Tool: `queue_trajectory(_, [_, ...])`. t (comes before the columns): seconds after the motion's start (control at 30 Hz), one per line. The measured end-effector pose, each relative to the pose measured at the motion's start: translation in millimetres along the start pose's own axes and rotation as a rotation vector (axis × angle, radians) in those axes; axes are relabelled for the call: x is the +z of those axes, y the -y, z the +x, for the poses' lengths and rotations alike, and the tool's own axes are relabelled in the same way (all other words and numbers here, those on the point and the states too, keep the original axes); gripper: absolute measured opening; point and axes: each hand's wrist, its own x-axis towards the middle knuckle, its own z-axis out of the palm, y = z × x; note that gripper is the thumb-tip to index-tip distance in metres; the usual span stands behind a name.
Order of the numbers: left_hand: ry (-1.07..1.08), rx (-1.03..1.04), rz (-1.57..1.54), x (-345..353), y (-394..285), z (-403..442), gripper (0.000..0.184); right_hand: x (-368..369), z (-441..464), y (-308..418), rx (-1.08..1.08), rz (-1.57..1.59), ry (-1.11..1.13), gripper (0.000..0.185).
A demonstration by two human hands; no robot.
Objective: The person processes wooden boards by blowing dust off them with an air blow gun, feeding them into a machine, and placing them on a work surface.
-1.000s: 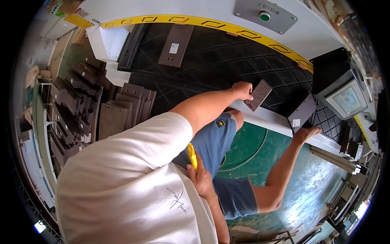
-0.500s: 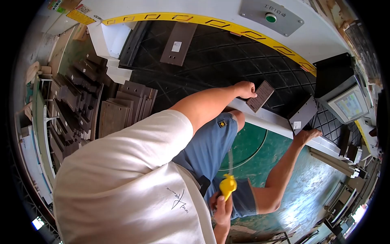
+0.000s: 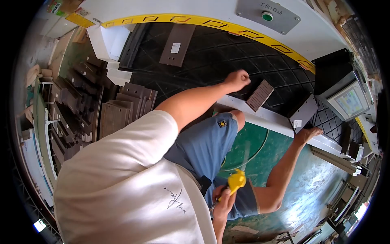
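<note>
My left hand (image 3: 237,80) is above the black grooved surface (image 3: 219,57), its fingers curled together with nothing visible in them. Just to its right, apart from it, a small brown plate (image 3: 260,95) with rows of markings lies at the surface's white edge. Lower down, my right hand (image 3: 223,201) is wrapped round a yellow tool (image 3: 236,181) in front of my blue shorts. A larger brown plate (image 3: 176,44) with a white label lies farther back on the black surface. Near my foot is a dark plate (image 3: 302,113) with a label.
Stacked brown plates (image 3: 126,105) stand left of the black surface, beside more piled dark pieces (image 3: 77,97). A screen (image 3: 348,100) is at the right. Above runs a yellow strip (image 3: 215,23) below a panel with a green button (image 3: 267,16). A hose (image 3: 260,152) crosses the green floor.
My left hand has let go of the small brown plate and moved left and up from it. My right hand has swung the yellow tool out to the right from my waist.
</note>
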Motion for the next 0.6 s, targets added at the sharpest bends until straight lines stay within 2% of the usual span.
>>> queue_trajectory(0.07, [-0.348,0.082,0.120,-38,1,0,0.033,13,6,21,0.083,-0.133,0.238,0.039])
queue_trajectory(0.13, [-0.695,0.355,0.588,-94,20,3,0.043,17,16,13,0.019,-0.061,0.196,0.035])
queue_trajectory(0.2, [-0.610,0.101,0.730,-159,36,0,0.061,17,26,2,0.010,-0.032,-0.073,0.033])
queue_trajectory(0.23, [-0.551,-0.060,0.798,-193,47,2,0.072,20,30,4,0.007,-0.029,-0.119,0.033])
queue_trajectory(0.27, [-0.490,-0.217,0.860,-219,55,3,0.083,22,32,9,0.035,-0.077,0.035,0.033])
queue_trajectory(0.3, [-0.520,-0.358,0.881,-234,46,0,0.092,25,32,17,0.062,-0.124,0.187,0.033])
queue_trajectory(0.37, [-0.492,-0.470,0.843,-255,56,-6,0.104,27,36,22,0.064,-0.305,0.448,0.031])
queue_trajectory(0.4, [-0.477,-0.526,0.826,-266,62,-9,0.111,31,42,23,0.061,-0.278,0.387,0.031])
queue_trajectory(0.5, [-0.405,-0.332,0.840,-275,93,-24,0.110,58,73,34,0.064,-0.220,0.184,0.028])
queue_trajectory(0.6, [-0.538,-0.216,0.835,-245,90,-52,0.105,83,105,33,0.177,-0.258,0.368,0.027])
